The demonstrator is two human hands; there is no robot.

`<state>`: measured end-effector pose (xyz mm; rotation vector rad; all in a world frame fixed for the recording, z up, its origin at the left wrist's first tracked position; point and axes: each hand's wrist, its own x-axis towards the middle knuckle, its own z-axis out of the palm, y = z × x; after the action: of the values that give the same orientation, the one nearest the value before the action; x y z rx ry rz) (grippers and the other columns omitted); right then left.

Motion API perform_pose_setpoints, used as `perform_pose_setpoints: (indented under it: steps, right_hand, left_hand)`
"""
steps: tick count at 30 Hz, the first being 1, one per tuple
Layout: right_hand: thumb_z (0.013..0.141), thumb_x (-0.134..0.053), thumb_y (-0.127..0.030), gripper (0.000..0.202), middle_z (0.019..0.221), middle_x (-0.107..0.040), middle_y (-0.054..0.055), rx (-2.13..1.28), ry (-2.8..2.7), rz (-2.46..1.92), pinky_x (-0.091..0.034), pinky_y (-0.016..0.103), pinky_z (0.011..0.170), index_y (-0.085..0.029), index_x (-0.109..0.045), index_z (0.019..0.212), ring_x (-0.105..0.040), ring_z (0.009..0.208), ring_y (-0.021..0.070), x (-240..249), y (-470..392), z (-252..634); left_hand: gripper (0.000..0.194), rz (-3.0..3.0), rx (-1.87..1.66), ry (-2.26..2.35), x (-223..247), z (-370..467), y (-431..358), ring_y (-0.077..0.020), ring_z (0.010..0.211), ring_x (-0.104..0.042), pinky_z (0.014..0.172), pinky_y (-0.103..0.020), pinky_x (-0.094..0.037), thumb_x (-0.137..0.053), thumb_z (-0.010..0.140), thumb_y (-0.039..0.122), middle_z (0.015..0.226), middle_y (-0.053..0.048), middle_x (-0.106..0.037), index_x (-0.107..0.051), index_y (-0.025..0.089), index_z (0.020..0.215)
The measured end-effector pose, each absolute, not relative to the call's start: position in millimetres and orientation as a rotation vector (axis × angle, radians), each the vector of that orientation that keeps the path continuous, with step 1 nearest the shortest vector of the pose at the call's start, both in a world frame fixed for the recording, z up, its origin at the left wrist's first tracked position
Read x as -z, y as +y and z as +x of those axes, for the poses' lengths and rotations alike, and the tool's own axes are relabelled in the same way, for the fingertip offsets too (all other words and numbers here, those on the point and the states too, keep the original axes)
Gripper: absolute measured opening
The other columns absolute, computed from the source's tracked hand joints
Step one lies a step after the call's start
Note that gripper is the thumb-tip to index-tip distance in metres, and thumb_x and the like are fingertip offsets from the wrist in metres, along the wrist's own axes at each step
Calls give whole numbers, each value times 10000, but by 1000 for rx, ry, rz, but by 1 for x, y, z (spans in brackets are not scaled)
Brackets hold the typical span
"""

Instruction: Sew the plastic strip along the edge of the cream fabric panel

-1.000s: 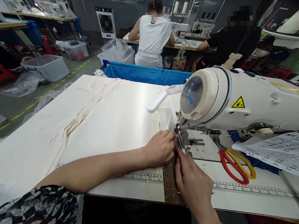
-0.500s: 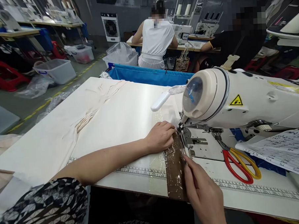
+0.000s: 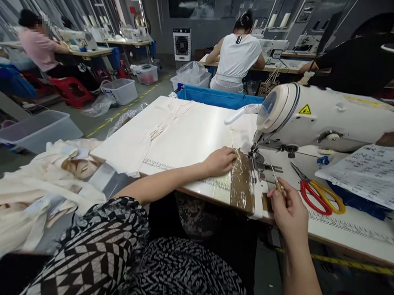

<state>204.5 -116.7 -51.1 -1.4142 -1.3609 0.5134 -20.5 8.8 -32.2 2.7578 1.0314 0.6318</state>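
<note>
My left hand (image 3: 220, 161) rests on the white sewing table, fingers curled down at the edge of the brown taped strip (image 3: 240, 180). What lies under those fingertips, if anything, is hidden. My right hand (image 3: 288, 204) pinches a slim awl (image 3: 276, 179), its thin metal point angled up and forward over the machine's plate. Just ahead of both hands stands the sewing machine (image 3: 287, 117), with its needle and presser foot (image 3: 253, 151) close to the left fingers. Red-and-yellow handled scissors (image 3: 321, 196) lie right of my right hand.
Cream fabric (image 3: 160, 129) lies thin and creased on the table's left part, with a larger cream heap (image 3: 55, 184) beside the table. A handwritten sheet (image 3: 364, 170) sits at the right. Behind the table are a blue cloth bin (image 3: 214, 96) and seated people.
My view has swung left and back. The right hand has moved right, away from the brown strip, and the awl now shows clearly. My left hand stays beside the needle area.
</note>
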Motion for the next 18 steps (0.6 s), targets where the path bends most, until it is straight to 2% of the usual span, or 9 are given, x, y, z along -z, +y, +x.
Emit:
perform_pose_setpoints:
  steps: [5, 9, 13, 18]
  right_hand:
    - [881, -539, -504, 561, 787, -609, 51, -507, -1388, -1381, -432, 309, 533, -135, -524, 1302, -551, 618, 205, 51, -120, 203]
    - [879, -547, -496, 548, 758, -605, 40, -491, -1423, -1377, -397, 301, 485, -123, -547, 1281, -495, 541, 184, 48, -121, 203]
    - [875, -557, -510, 555, 764, -623, 44, -466, -1435, -1369, -420, 325, 527, -123, -554, 1273, -523, 573, 199, 50, -121, 205]
    - [865, -554, -540, 583, 775, -625, 45, -482, -1429, -1356, -485, 380, 645, -132, -547, 1282, -591, 703, 243, 53, -120, 206]
  left_hand:
    - [352, 2629, -840, 1130, 41, -66, -42, -270, 1150, -538, 1020, -425, -461, -439, 882, 145, 1233, -187, -585, -620, 65, 1173]
    - [308, 2244, -975, 1262, 40, -98, -63, -239, 1147, -565, 1039, -419, -454, -473, 854, 150, 1204, -132, -618, -661, 135, 1098]
    - [308, 2085, -1033, 1340, 35, -117, -67, -203, 1088, -607, 995, -379, -488, -441, 874, 151, 1193, -110, -633, -667, 141, 1083]
    - [322, 2017, -1025, 1359, 33, -125, -72, -198, 1074, -622, 979, -355, -495, -457, 849, 126, 1179, -105, -646, -680, 130, 1081]
